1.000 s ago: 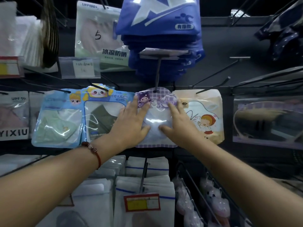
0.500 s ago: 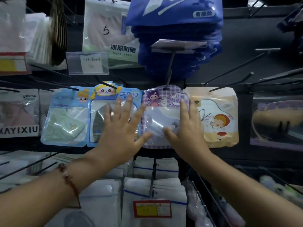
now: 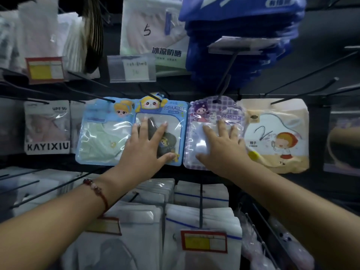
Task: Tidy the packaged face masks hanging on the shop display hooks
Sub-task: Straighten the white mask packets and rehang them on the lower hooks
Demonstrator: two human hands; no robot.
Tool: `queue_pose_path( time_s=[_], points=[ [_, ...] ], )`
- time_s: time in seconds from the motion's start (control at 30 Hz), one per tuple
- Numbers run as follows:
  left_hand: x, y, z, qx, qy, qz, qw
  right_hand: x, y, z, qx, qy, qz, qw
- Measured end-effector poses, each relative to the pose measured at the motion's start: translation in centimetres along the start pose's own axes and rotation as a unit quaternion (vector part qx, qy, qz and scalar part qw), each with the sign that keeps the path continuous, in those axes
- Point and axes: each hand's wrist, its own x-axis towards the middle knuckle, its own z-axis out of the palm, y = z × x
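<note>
Left hand (image 3: 148, 147) lies flat, fingers spread, on the blue cartoon mask packet (image 3: 171, 114); right hand (image 3: 222, 147), at its three o'clock, flattens the purple checked mask packet (image 3: 212, 112); gentle, even pressure should square both.

I see a dark display wall (image 3: 321, 32) fitted with black metal hooks (image 3: 303, 78), dimly lit. A clear price-tag holder (image 3: 132, 69) and red-and-yellow price labels (image 3: 45, 70) hang at the hook ends.
</note>
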Motion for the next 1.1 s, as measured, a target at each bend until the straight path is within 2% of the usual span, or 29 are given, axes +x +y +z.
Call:
queue_pose_path(
  time_s=[0.3,0.4,0.53,0.7,0.8,0.97,1.1],
  points=[
    [-0.4,-0.3,-0.9,0.0,-0.026,0.004,1.0,0.1,0.6,0.1,0.004,-0.009,-0.012,1.0],
    [-1.6,0.2,-2.7,0.004,-0.049,0.004,0.999,-1.6,0.7,-1.0,0.002,-0.044,-0.026,0.999],
    [-8.1,1.4,-5.7,-0.047,-0.057,0.01,0.997,-7.7,0.7,-2.7,0.015,-0.095,-0.037,0.995],
    [-20.7,4.0,-5.1,-0.068,-0.056,0.036,0.995,-18.3,0.8,-1.2,0.117,-0.074,-0.04,0.99],
    [-26.7,5.1,-3.2,-0.082,-0.115,0.018,0.99,-23.0,0.5,1.7,0.174,-0.085,-0.018,0.981],
    [-30.6,5.8,-1.2,-0.061,-0.217,0.016,0.974,-27.1,-0.4,5.1,0.202,-0.033,-0.002,0.979],
    [-30.6,6.4,-0.3,-0.035,-0.283,0.023,0.958,-27.8,-0.8,7.7,0.154,-0.092,-0.001,0.984]
  ],
)
